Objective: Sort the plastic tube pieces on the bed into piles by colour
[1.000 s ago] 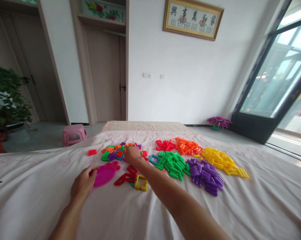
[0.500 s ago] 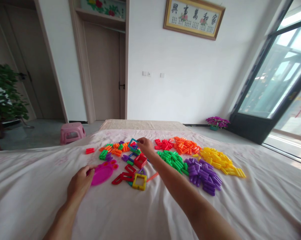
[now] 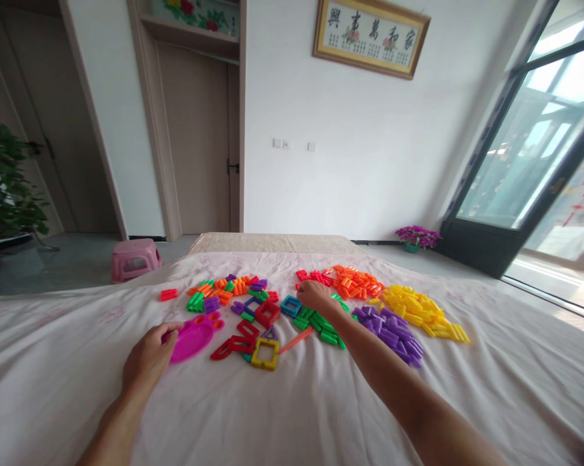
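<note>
My left hand (image 3: 149,356) grips the edge of a magenta paw-shaped plastic plate (image 3: 192,340), thumb and fingers closed on its left side. My right hand (image 3: 315,295) is closed at the right edge of a blue square magnetic tile (image 3: 290,305), which is low over or on the cloth; its fingertips are partly hidden. Left of it lie red square tiles (image 3: 268,314). Nearer me are a yellow square tile (image 3: 265,354), red tiles (image 3: 233,346) and an orange stick (image 3: 296,339). Green pieces (image 3: 321,323) lie partly under my right wrist.
Piles of purple (image 3: 389,333), yellow (image 3: 418,310), orange (image 3: 357,282) and red pieces (image 3: 308,277) spread to the right. Mixed pieces (image 3: 228,288) lie at the back left on the wrinkled pale cloth (image 3: 214,414). A pink stool (image 3: 135,259) stands beyond.
My right hand has carried the blue square tile right and down, from above the mixed pieces to beside the green pile. My left hand keeps its hold on the plate.
</note>
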Motion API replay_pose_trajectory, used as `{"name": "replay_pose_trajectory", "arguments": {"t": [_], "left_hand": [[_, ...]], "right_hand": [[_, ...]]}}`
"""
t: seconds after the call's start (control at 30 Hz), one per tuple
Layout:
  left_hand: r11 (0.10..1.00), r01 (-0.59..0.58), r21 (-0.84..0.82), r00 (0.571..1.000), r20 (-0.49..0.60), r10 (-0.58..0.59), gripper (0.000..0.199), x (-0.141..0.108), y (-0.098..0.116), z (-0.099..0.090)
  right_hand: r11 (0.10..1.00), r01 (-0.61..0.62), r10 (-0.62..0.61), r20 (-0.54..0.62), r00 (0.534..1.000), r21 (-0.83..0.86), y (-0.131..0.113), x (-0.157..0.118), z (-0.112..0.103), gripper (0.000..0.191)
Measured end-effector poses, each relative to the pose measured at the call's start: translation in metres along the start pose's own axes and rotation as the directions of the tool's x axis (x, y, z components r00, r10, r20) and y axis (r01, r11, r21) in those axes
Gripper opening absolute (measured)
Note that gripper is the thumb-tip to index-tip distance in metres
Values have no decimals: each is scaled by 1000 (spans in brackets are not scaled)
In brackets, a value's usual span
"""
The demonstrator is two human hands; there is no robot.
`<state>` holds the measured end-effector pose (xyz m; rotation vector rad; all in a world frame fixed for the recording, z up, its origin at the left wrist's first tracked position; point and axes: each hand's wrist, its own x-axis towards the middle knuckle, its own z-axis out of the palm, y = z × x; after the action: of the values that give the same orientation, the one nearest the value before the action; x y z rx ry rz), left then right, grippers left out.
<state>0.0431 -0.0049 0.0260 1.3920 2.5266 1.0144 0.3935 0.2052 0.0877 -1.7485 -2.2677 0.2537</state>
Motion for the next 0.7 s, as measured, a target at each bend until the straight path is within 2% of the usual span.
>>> {"name": "replay_pose_trajectory", "arguments": {"t": [0.1,0.3,0.4,0.53,0.7], "left_hand": [[997,34,-67,999,19,-33,29,0,1,-1],[993,59,-102,998,16,-58,29,1,1,-1],[993,63,-102,998,28,-60,31,2,-1,0],[993,59,-100,998,24,-57,29,3,-1,0],[993,57,-99,998,16,-56,27,1,2,-1]], "right_hand": [[995,87,-87,-10,996,-55,-14,3,5,29],[964,260,-255,84,963,-52,-48,19,30,44],[955,292,-287,99,953,-45,-56,23,41,40],[959,282,-282,47,958,-9,-53,23,42,37],[985,166,-163,-59,985,45,-27,31,21,28]]}}
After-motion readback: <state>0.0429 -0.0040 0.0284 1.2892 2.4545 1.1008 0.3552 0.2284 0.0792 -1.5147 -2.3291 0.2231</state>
